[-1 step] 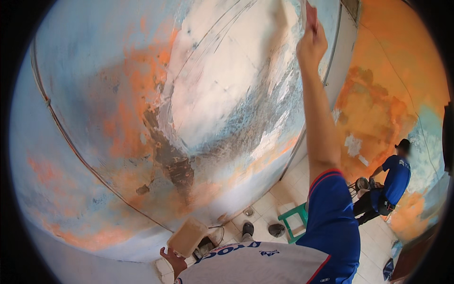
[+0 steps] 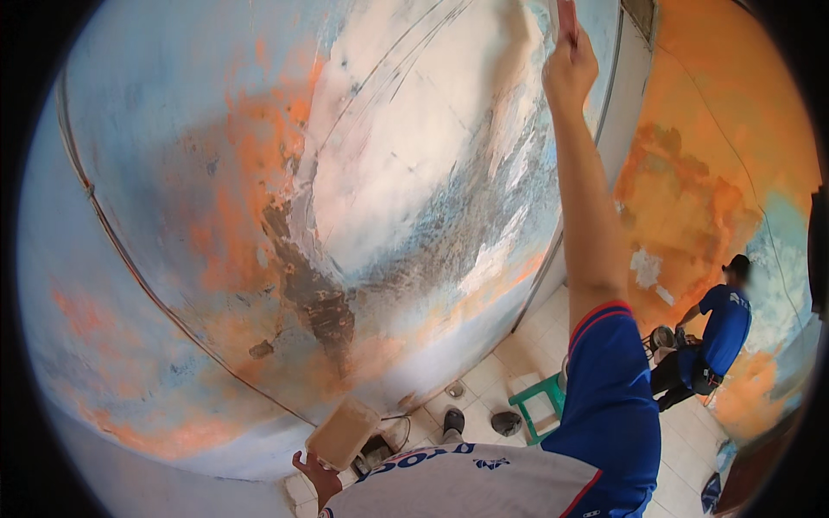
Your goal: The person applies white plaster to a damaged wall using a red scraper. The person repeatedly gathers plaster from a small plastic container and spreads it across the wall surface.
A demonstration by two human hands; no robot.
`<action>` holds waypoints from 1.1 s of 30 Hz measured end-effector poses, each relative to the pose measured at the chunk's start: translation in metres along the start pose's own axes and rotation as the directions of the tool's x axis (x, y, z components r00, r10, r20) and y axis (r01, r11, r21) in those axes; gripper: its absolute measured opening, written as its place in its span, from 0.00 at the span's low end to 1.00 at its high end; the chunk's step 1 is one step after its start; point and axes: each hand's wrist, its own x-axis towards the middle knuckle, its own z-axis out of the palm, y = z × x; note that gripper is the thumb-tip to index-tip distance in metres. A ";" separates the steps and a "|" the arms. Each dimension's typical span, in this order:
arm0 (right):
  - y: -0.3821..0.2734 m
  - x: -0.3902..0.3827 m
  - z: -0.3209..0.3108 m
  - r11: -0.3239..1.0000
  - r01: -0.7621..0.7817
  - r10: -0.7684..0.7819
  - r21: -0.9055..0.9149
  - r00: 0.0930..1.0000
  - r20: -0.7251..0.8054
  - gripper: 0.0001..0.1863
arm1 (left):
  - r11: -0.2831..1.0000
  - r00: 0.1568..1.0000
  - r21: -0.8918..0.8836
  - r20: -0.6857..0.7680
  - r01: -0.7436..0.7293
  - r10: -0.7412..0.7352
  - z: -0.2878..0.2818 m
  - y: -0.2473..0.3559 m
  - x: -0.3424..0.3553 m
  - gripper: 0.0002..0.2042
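My right arm reaches up along the wall [image 2: 389, 155], and my right hand [image 2: 570, 78] is closed around a flat tool with a pinkish-red handle [image 2: 566, 19]. The tool's working end runs out of view at the top, with a pale edge showing beside the handle. Low down, my left hand [image 2: 318, 476] holds a tan, shallow rectangular tray [image 2: 344, 432] by its near end. Most of those fingers are hidden behind the tray. A broad whitish patch covers the wall left of my right hand, with grey, bare and orange areas around it.
A green stool [image 2: 540, 406] stands on the tiled floor by my right side, near a dark round object [image 2: 506, 423]. A cable [image 2: 138, 281] runs down the wall at left. A co-worker in blue [image 2: 724, 324] stands by the orange wall at right.
My right hand has shifted very slightly, along with the arm and sleeve, which sit a little further right. The tray and my left hand look unmoved.
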 end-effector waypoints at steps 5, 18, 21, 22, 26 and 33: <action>0.007 0.049 0.034 0.975 0.117 -0.102 -0.187 0.991 0.087 0.18 | 0.689 0.897 -0.681 -0.106 0.248 -0.428 0.030 0.028 0.009 0.31; -0.178 -0.263 -0.007 0.934 0.186 -0.340 0.304 0.725 0.599 0.27 | 0.700 0.866 -0.639 -0.103 0.319 -0.489 0.033 0.013 0.011 0.30; -0.150 -0.166 0.004 0.960 0.214 -0.271 0.178 0.868 0.415 0.20 | 0.694 0.868 -0.651 -0.106 0.308 -0.485 0.026 0.004 0.007 0.31; -0.132 -0.117 0.012 0.971 0.237 -0.235 0.028 0.934 0.270 0.17 | 0.695 0.872 -0.651 -0.101 0.306 -0.479 0.024 0.002 0.005 0.31; -0.095 -0.001 0.042 0.967 0.230 -0.231 -0.108 0.973 0.003 0.17 | 0.676 0.897 -0.693 -0.097 0.250 -0.432 0.017 -0.005 -0.001 0.31; -0.130 -0.218 0.048 0.945 0.320 -0.266 -0.068 0.872 0.412 0.21 | 0.822 0.948 -0.549 -0.157 0.150 -0.278 0.010 -0.009 -0.009 0.32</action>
